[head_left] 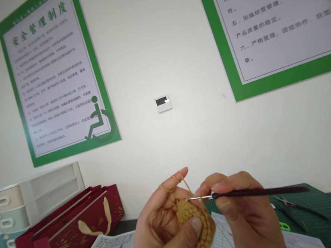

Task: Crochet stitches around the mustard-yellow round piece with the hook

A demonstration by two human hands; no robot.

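Observation:
My left hand (pixel 165 217) pinches a mustard-yellow crocheted piece (pixel 201 230) between thumb and fingers, low in the middle of the view. Yellow yarn (pixel 167 188) loops around its raised index finger and runs down toward the piece. In my right hand (pixel 243 209) is a crochet hook (pixel 259 192) with a dark handle and a thin metal shaft, held nearly level. The hook's tip lies at the upper edge of the crocheted piece, and a strand of yarn crosses the shaft.
Red gift bags (pixel 85 230) and a drawer unit (pixel 11 215) stand at left, beside a printed booklet (pixel 111 247). Pliers (pixel 302 206) lie on a green cutting mat (pixel 327 204) at right. Printed papers (pixel 298 241) lie below. Behind is a wall with posters (pixel 54 89).

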